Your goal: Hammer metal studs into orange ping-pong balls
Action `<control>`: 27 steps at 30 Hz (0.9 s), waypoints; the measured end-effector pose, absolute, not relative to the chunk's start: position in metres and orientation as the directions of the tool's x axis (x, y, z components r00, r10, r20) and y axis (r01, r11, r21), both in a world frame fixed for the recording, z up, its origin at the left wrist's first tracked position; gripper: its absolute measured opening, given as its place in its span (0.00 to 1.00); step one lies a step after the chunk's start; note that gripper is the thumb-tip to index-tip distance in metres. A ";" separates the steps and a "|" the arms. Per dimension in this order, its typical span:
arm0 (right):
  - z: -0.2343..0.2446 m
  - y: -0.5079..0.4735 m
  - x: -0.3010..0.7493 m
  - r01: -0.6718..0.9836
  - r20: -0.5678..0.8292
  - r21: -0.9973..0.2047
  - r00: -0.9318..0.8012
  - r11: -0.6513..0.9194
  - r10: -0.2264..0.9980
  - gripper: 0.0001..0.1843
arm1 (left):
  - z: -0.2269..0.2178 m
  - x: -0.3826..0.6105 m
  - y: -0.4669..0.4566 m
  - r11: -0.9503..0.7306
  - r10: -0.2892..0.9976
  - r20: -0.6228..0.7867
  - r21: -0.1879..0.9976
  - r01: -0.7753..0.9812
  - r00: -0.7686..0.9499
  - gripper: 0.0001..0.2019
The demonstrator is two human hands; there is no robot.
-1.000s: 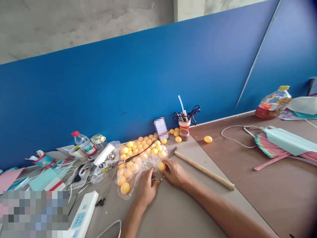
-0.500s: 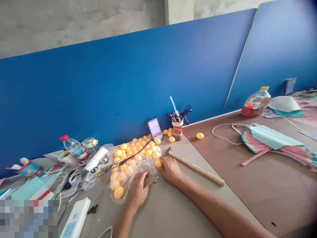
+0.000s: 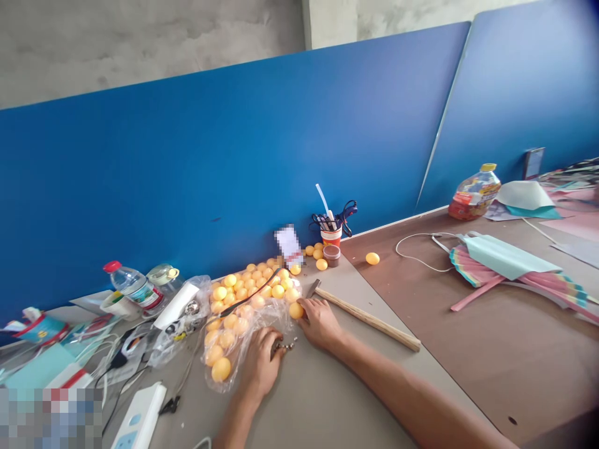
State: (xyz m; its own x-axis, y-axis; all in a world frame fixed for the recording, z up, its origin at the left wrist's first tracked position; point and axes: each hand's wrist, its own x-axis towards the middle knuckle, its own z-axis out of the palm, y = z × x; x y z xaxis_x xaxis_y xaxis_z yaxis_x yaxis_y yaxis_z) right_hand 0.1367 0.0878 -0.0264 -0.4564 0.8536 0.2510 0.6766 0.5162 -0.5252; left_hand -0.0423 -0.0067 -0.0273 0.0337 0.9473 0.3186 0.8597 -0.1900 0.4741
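Observation:
My left hand [image 3: 262, 363] rests on the grey tabletop, its fingers curved and the thumb apart from them. Small shiny metal bits [image 3: 291, 344] lie at its fingertips, too small to name. An orange ball [image 3: 295, 310], like a table tennis ball, sits at the fingertips of my right hand [image 3: 322, 324], with index finger and thumb closed against it. Just beyond that hand lies a hammer [image 3: 374, 319]; its wooden handle points right and its head is partly hidden behind the fingers. Left of both hands, a clear plastic bag [image 3: 243, 365] holds several more orange balls [image 3: 221, 369].
Loose orange balls, a small lidded tub [image 3: 332, 255] and a paper cup [image 3: 331, 236] of pens stand at the back. A power strip [image 3: 140, 415], cables and a bottle [image 3: 138, 287] crowd the left. Right are a juice bottle [image 3: 475, 193] and a pleated fan [image 3: 486, 268].
The view has shifted slightly, moving the scene a little left. My left hand's fingers have come closer around the metal bits. My right hand stays at the orange ball.

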 end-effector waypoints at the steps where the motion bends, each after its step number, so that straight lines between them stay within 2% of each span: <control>1: -0.026 0.088 0.137 0.670 0.252 -0.530 -0.461 0.520 0.851 0.21 | -0.026 -0.042 -0.007 -0.190 0.948 0.316 0.475 0.859 0.035 0.09; 10: -0.028 0.091 0.137 0.577 0.298 -0.576 -0.511 0.579 0.806 0.25 | -0.025 -0.042 -0.006 -0.201 0.946 0.320 0.470 0.860 0.046 0.09; 16: -0.033 0.093 0.135 0.581 0.319 -0.577 -0.486 0.574 0.814 0.20 | -0.027 -0.043 -0.006 -0.200 0.944 0.327 0.468 0.861 0.042 0.10; 23: -0.044 0.099 0.134 0.516 0.349 -0.640 -0.464 0.569 0.814 0.29 | -0.022 -0.045 -0.008 -0.188 0.954 0.296 0.504 0.843 0.036 0.13; 27: -0.053 0.103 0.134 0.475 0.389 -0.647 -0.467 0.597 0.794 0.29 | -0.018 -0.044 -0.010 -0.212 0.953 0.296 0.501 0.839 0.065 0.14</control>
State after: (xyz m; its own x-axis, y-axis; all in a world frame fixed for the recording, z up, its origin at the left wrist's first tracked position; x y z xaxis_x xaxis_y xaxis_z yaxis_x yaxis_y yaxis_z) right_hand 0.1345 0.1029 -0.0530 -0.4670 0.7939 0.3894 0.4749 0.5967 -0.6469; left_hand -0.0441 -0.0105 -0.0178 0.0647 0.9531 0.2956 0.8390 -0.2123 0.5010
